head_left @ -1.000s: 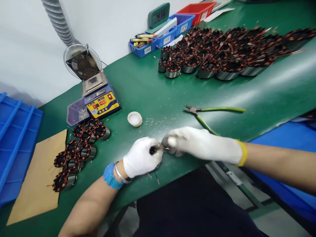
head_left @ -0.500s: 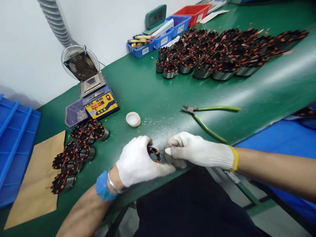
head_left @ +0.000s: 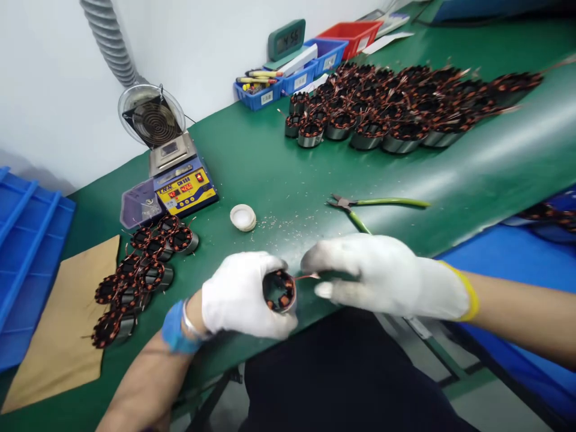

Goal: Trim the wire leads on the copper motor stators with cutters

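My left hand (head_left: 240,294), in a white glove, is wrapped round a motor stator (head_left: 284,300) with copper windings, just above the front edge of the green table. A reddish wire lead (head_left: 306,276) sticks out from the stator to the right. My right hand (head_left: 378,273), gloved too, is beside the lead's tip with thumb and fingers apart. Diagonal cutters (head_left: 344,203) with green handles lie spread beyond my right hand, which hides part of the lower handle. A small round white container (head_left: 243,217) stands beyond my left hand.
Many wound stators (head_left: 366,135) stand grouped at the back right, a smaller group (head_left: 155,276) at the left by brown cardboard (head_left: 67,324). A solder pot unit (head_left: 186,189) with lit digits stands back left. Bins (head_left: 254,96), a clock (head_left: 287,39) and wire clippings (head_left: 288,223) are also there.
My right hand has gone from a pinch at the wire lead to spread fingers, shifting slightly right. My left hand has moved slightly left and the stator shows more fully.
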Motion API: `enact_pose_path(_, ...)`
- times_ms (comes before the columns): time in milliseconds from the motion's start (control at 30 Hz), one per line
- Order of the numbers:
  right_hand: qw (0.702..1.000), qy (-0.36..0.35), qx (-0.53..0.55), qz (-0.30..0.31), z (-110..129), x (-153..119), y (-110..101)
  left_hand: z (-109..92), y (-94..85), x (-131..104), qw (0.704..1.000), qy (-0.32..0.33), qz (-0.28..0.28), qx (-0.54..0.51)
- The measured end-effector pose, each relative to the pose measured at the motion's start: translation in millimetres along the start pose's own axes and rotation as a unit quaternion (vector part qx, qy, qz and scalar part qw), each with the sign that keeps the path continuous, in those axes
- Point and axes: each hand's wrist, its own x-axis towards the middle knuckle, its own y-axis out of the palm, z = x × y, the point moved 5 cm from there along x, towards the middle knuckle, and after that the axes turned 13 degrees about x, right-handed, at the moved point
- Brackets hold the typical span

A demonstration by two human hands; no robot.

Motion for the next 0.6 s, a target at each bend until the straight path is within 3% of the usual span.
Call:
enact_pose_path(67,0.976,0.084,0.201,0.024,-11.3,1.1,5.5,-9.7,-9.3,-6.8,0.969,-0.006,-0.139,0.205)
enact_pose_path(100,0.946,0.119,0.300,0.031,-16.8,1.3,11.1,-14.9,-10.3,-9.0,0.944,0.006,-0.178,0.278)
enact_pose_path(167,0.893,0.153,0.422,0.031,-24.8,2.6,23.1,-20.7,-7.8,-10.0,0.909,0.040,-0.204,0.361)
enact_pose_path(233,0.884,0.160,0.438,0.022,-29.8,4.4,32.0,-20.5,-5.7,-8.9,0.894,0.058,-0.206,0.394)
enact_pose_path(333,0.909,0.167,0.381,0.003,-31.4,5.0,34.5,-18.5,-3.5,-7.3,0.900,0.081,-0.194,0.383)
enact_pose_path(433,0.962,0.105,0.251,-0.012,-19.6,2.4,23.4,-11.2,-2.4,-4.2,0.955,0.071,-0.163,0.239)
enact_pose_path(500,0.996,-0.013,0.085,-0.001,-1.1,-2.1,15.4,-4.4,6.0,0.0,0.996,0.065,-0.054,0.034)
enact_pose_path(533,0.997,-0.077,0.001,0.017,8.9,-5.9,14.0,-3.7,11.7,0.7,0.994,0.070,0.016,-0.081)
enact_pose_path(600,0.975,-0.177,-0.122,0.062,24.2,-15.0,13.4,-9.1,19.2,-1.9,0.953,0.095,0.135,-0.254)
